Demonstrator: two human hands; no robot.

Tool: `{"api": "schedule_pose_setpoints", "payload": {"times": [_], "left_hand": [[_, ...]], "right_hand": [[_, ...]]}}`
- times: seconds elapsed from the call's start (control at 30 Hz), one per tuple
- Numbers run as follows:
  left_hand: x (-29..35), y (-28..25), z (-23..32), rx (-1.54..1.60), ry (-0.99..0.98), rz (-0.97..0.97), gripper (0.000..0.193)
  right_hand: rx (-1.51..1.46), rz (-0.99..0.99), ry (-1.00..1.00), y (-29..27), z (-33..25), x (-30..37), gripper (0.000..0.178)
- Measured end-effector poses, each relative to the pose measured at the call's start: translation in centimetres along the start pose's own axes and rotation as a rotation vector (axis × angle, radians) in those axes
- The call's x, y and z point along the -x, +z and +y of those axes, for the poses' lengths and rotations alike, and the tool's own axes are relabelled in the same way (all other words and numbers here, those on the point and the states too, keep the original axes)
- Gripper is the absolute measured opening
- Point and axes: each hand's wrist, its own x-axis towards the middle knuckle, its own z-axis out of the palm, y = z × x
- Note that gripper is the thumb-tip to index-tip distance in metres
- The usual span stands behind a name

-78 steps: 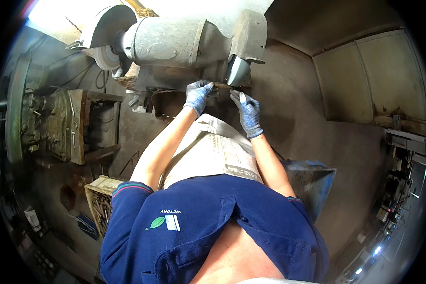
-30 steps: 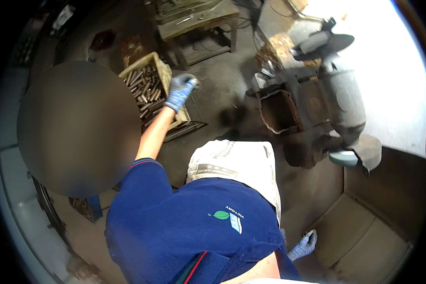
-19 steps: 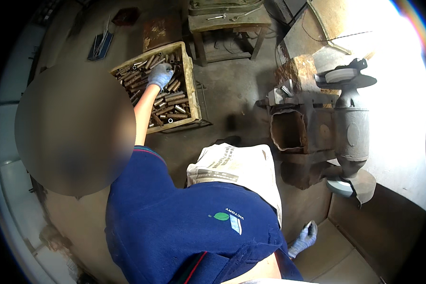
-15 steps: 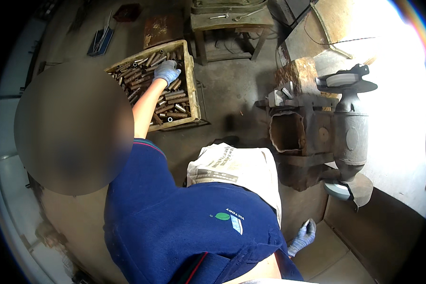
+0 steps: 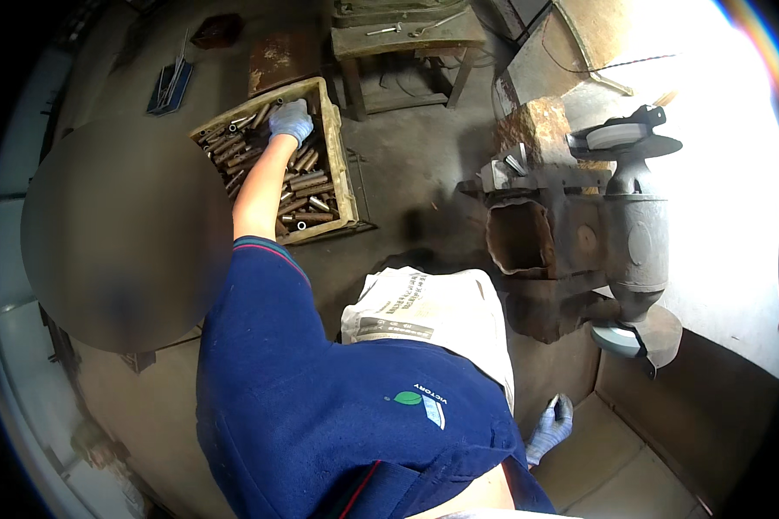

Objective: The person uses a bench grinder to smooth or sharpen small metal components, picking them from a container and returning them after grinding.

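Note:
My left hand [image 5: 291, 122], in a light blue glove, reaches into a yellowish plastic crate [image 5: 344, 177] at the upper left. Its fingers curl down among short brown and grey metal tubes [image 5: 307, 182] that lie loose in a heap. The fingertips are hidden, so what they grip does not show. Low on the right, beside my body, hangs my right hand [image 5: 551, 426] in the same kind of glove. Its fingers are bent together, and anything between them is too small to make out. A whitish printed cloth [image 5: 433, 303] covers my lap.
On the right stands a grey bench grinder [image 5: 640, 238] with two wheels, beside a rusty metal box [image 5: 519, 238] with an open mouth. A wooden bench [image 5: 407, 39] holding tools is at the top. A blue tray [image 5: 170, 86] of thin rods lies far left.
My left hand has shifted a little left and nearer the crate's far side, with the arm bent more. The whole view has moved slightly. My right hand stays low at my side.

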Motion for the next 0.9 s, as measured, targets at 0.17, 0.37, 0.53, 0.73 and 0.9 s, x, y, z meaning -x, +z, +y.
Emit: {"api": "schedule_pose_setpoints", "payload": {"times": [0.17,0.37,0.53,0.73,0.9], "left_hand": [[0.5,-0.3,-0.8,0.058,0.014,0.031,0.023],[4.6,-2.9,-0.4,1.318,0.097,0.142,0.019],[16.4,-10.6,17.6,1.509,0.641,-0.523,0.023],[27.3,-12.0,31.6,1.476,0.971,-1.178,0.027],[30.6,-10.8,35.7,1.416,0.963,-1.371,0.031]], "right_hand": [[-0.065,0.003,0.03,-0.2,-0.9,0.6,0.024],[-0.038,0.04,-0.042,-0.5,2.1,2.4,0.021],[-0.183,-0.024,-0.263,3.5,-9.5,-0.8,0.025],[-0.42,0.041,-0.443,6.5,-13.9,-4.3,0.037],[-0.217,0.301,-0.366,5.7,-12.0,-3.2,0.038]]}}
